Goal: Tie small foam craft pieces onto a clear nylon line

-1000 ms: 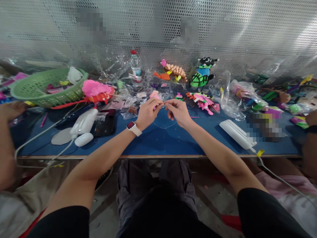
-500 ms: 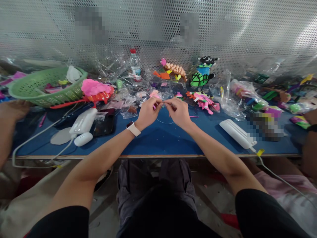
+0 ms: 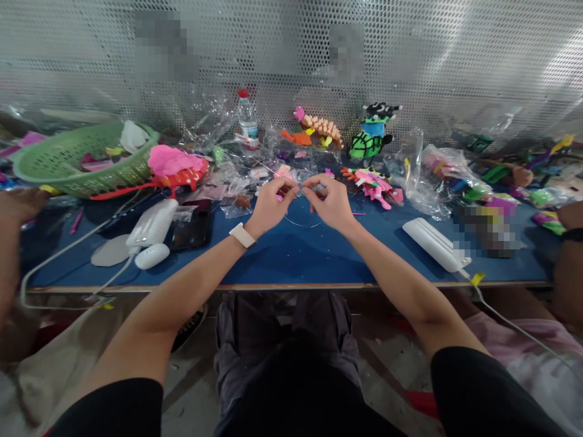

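Observation:
My left hand (image 3: 272, 205) and my right hand (image 3: 330, 200) are raised over the middle of the blue table (image 3: 296, 261), fingertips almost meeting. Thumb and forefinger are pinched together on each; whatever sits between them is too small to make out. Below the hands, a thin pale loop of line or film edge (image 3: 303, 226) curves over the table, and I cannot tell whether it reaches the fingers. A pink and orange clay figure (image 3: 377, 188) lies just right of my right hand. Clear plastic wrappers and a brownish piece (image 3: 242, 201) lie left of my left hand.
A green basket (image 3: 68, 182) stands at the left beside a pink and red clay model (image 3: 177, 167). White power strips (image 3: 152, 224) (image 3: 432, 246) flank my arms, with cables. A bottle (image 3: 247, 121) and clay figures line the back mesh wall. Other people's arms (image 3: 13, 224) (image 3: 571, 261) are at both sides.
The fingertips have drawn slightly apart, and my left wrist has turned a little, so the watch face is out of sight. The objects on the table have stayed in place.

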`<move>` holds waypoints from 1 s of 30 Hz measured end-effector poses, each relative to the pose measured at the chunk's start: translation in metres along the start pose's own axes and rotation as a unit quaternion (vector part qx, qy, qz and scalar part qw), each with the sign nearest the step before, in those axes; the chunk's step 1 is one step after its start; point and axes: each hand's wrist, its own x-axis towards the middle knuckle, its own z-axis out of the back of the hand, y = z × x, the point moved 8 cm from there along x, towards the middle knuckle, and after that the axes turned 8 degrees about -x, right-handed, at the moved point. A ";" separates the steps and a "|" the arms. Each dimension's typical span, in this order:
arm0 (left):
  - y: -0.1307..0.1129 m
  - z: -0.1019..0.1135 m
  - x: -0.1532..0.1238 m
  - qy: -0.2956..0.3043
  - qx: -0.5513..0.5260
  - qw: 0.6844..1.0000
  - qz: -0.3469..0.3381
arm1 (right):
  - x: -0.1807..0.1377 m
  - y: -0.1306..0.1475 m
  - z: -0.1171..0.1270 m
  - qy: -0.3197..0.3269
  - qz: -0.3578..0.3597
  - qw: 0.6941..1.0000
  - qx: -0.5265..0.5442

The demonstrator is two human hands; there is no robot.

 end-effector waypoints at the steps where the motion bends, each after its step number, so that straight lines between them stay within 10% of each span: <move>1: 0.000 0.000 0.000 -0.003 0.002 1.000 -0.001 | 0.000 -0.001 -0.001 0.003 -0.009 1.000 0.010; 30: 0.007 -0.003 -0.001 0.002 -0.036 0.999 0.025 | 0.003 -0.011 -0.002 0.005 -0.038 0.999 0.037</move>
